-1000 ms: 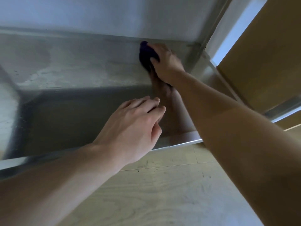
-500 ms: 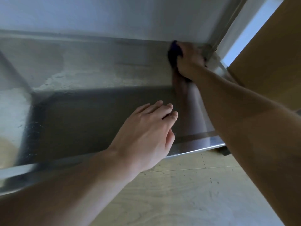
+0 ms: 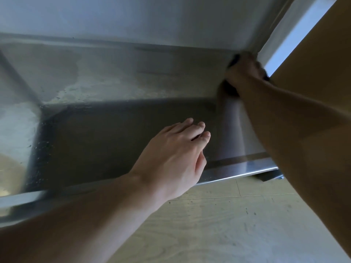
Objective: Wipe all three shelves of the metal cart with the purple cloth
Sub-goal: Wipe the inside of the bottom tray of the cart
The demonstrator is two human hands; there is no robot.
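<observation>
One sweep brings the right hand (image 3: 245,73) rightward: its fingers clench the purple cloth (image 3: 230,90), bunched beneath them in the back corner of the shelf (image 3: 114,141). The left hand (image 3: 176,154) hovers relaxed, empty. That back edge seems done.

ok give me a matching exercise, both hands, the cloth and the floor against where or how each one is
1 left hand
2 right hand
3 cloth
4 floor

a pale wood
b fingers straight, holding nothing
c bunched in the far right corner of the shelf
d gripping the cloth

Pairs: 1-b, 2-d, 3-c, 4-a
</observation>
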